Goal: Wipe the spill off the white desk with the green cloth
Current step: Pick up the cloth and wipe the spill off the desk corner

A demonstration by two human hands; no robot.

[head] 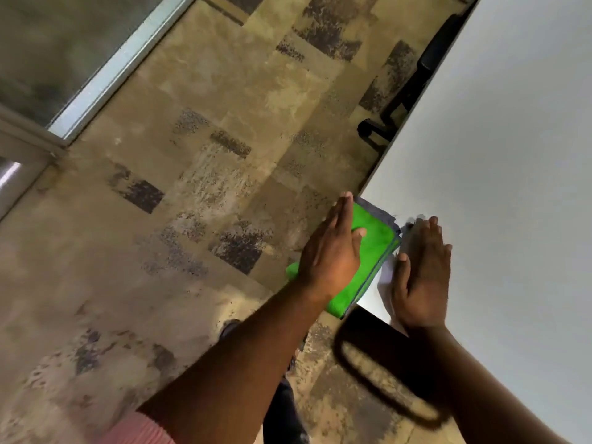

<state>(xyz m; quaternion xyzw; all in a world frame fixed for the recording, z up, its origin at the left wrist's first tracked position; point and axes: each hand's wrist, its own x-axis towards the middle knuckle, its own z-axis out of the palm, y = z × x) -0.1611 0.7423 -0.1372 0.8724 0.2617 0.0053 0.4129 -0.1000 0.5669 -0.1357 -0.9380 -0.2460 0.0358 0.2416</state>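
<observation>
Both hands lie flat, fingers unclenched: left [330,248] pins the cloth [368,261] at the surface's [496,155] near-left corner, right [423,277] bracing alongside.

fuzzy green cloth [368,257], smooth matt white desk [496,155], mottled carpet [192,187]

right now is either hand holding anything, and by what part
Neither hand grips anything. The left hand lies flat, fingers straight, on the folded green cloth at the desk corner; the right hand rests flat on the desk beside it.
</observation>
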